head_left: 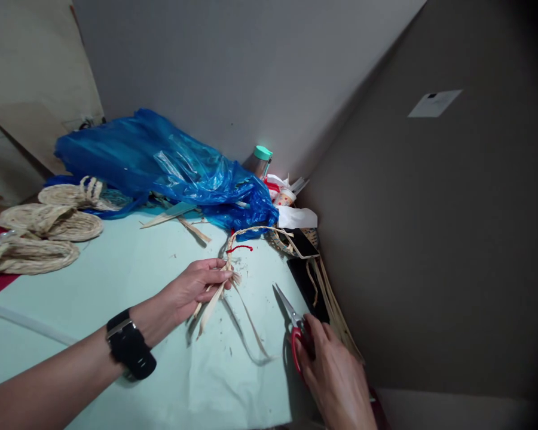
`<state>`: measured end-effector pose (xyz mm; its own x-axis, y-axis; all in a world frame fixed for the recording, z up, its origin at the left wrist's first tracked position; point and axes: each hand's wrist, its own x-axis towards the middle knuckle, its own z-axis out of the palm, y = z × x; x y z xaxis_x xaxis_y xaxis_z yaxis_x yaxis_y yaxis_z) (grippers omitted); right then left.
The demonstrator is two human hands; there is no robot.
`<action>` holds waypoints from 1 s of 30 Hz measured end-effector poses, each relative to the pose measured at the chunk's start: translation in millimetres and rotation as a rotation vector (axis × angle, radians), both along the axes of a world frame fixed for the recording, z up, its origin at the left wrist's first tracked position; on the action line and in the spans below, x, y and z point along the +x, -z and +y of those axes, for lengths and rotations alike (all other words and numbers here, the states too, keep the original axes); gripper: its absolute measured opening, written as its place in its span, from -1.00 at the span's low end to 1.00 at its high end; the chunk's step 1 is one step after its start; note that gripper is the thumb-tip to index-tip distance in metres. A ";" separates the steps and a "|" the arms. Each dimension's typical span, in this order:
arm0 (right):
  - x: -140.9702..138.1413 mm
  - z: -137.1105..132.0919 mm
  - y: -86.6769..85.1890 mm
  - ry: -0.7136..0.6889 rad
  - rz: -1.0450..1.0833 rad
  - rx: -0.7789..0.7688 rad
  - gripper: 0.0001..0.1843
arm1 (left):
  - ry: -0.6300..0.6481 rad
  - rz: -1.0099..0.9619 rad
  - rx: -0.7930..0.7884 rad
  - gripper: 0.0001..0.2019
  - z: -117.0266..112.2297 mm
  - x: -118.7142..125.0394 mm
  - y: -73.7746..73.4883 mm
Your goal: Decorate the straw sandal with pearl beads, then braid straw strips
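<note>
My left hand (pixel 206 279), with a dark watch on its wrist, pinches a braided straw cord (pixel 229 254) near its lower end. From the fingers, loose flat strands fan out downward over the table. The cord's upper part curves off to the right, and a short red string (pixel 240 247) is tied on it just above my fingertips. In my right hand (pixel 329 358) is a pair of scissors (pixel 295 319) with red handles. Their blades point up and left, apart from the straw. How my fingers sit in the handle loops is partly hidden.
Woven straw slippers (pixel 49 224) lie at the left. A big blue plastic bag (pixel 161 158) covers the back of the pale table (pixel 138 269). Behind it stands a bottle with a green lid (pixel 262 153). Long straw strips (pixel 336 298) run along the right wall, beside a basket (pixel 280 243).
</note>
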<state>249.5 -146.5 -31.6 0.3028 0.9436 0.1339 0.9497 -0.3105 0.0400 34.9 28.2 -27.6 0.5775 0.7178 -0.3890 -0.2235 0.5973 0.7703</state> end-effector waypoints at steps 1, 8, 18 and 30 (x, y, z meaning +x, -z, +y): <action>2.6 1.9 1.3 -0.004 -0.027 -0.001 -0.62 | -0.002 0.006 0.012 -0.87 0.3 -0.5 -0.8; -12.4 48.1 -14.0 -0.123 -0.111 -0.024 -0.57 | 0.002 0.061 0.098 -0.86 -0.9 -1.4 1.9; -38.3 73.1 -11.1 -0.579 0.222 -0.112 -0.55 | 0.020 0.081 0.198 -0.89 -4.6 -3.7 3.0; -55.3 101.1 -39.8 -0.451 0.633 -0.040 -0.69 | -0.005 0.050 0.225 -0.92 -10.6 -1.1 -1.7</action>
<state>194.3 -45.4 8.2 -0.1043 0.9942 0.0266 0.8293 0.1017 -0.5494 33.8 17.7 -25.9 0.5581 0.7921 -0.2471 -0.1842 0.4086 0.8939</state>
